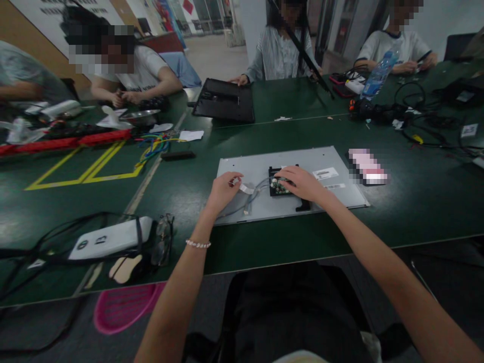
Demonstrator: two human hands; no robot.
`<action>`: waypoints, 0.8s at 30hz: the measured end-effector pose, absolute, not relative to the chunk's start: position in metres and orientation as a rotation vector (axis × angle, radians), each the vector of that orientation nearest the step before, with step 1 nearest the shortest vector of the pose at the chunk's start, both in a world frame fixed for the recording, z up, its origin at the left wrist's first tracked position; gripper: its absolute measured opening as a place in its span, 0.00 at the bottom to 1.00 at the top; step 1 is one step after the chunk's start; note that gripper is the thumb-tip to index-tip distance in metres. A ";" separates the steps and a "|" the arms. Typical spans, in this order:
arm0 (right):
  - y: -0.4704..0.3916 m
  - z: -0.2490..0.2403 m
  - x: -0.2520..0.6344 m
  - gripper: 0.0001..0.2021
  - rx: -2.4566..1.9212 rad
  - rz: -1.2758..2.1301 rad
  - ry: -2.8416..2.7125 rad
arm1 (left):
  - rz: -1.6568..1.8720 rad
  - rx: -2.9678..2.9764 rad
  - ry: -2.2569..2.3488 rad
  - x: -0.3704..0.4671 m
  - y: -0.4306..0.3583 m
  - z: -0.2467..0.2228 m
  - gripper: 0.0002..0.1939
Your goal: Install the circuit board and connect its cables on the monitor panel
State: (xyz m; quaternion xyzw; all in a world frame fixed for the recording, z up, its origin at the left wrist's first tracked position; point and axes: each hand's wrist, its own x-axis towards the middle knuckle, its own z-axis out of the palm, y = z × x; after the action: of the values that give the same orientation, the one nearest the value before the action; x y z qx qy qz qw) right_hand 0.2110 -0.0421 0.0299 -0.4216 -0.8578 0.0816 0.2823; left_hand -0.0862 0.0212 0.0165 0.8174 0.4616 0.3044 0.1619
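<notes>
A flat silvery metal panel (260,159) lies on the green table in front of me. A black bracket (303,205) with a small green circuit board (280,187) sits on the panel's middle. My left hand (227,190) is closed, pinching the end of a white ribbon cable (247,189) just above the panel's left part. Curved over the board is my right hand (302,182), its fingers and thumb gripping at the board's edges; the fingertips partly cover it. Grey wires (259,187) run leftward from the board, with a loose white plug (246,209) on the panel.
A pixelated pink phone (366,166) lies right of the panel. To the left are a white power bank (109,239), black cables and glasses (163,239). Across the table, a person holds a black panel (225,101); other people sit nearby. A water bottle (380,75) stands at right.
</notes>
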 end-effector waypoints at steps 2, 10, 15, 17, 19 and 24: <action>-0.043 0.030 0.205 0.17 -1.097 0.194 -2.285 | 0.986 2.179 1.318 -0.083 0.020 0.018 0.12; -0.058 0.034 0.173 0.22 -0.929 0.179 -2.364 | 1.127 1.742 1.134 -0.063 0.007 0.027 0.12; -0.065 0.036 0.162 0.29 -0.888 0.204 -2.457 | 0.920 2.094 1.176 -0.064 0.004 0.025 0.11; -0.066 0.034 0.159 0.28 -0.872 0.192 -2.513 | 0.831 2.207 1.175 -0.065 0.003 0.023 0.10; -0.066 0.030 0.158 0.27 -0.861 0.174 -2.587 | 0.763 2.268 1.183 -0.066 0.004 0.021 0.10; -0.066 0.023 0.156 0.20 -0.830 0.136 -2.702 | 0.710 2.340 1.204 -0.065 0.005 0.017 0.10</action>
State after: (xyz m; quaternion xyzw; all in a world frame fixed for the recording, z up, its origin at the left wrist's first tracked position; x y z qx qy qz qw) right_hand 0.1562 -0.0658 0.0233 -0.2896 -0.9433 0.0475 0.1553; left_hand -0.0653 0.0053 0.0172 0.8401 0.4321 0.2549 0.2063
